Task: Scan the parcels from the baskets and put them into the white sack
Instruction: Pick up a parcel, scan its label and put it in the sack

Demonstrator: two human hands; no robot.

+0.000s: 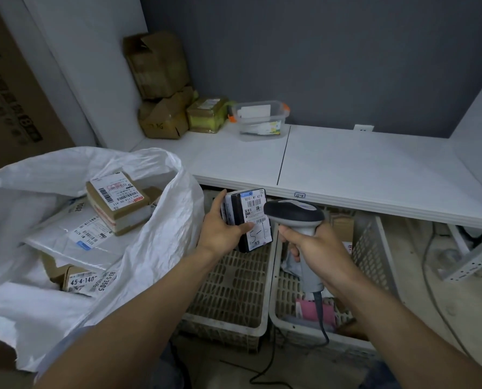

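Parcel in hand numbered one: a small black packet (235, 217) with a white label, gripped by the left hand (220, 231), thumb across the label's lower half and fingers curled behind. It hung above the seam between two slatted plastic baskets (234, 290), just under the front edge of a white shelf (360, 169). The right hand (315, 248) was wrapped around the handle of a single grey scanner (293, 211), whose dark head covered the packet's right edge; its cable (322, 318) trailed down over the right basket (374, 248), where a pink packet (312, 307) lay.

One white sack (161, 220) stood open to the left, showing three parcels plainly: a brown box (116, 203) on a flat white mailer (79, 237), and a smaller brown box (74, 277) lower down. At the shelf's back sat three cardboard boxes (158, 66) and one clear tub (259, 119).

The packet stood nearly upright, long axis close to vertical, label facing the camera and the scanner head.
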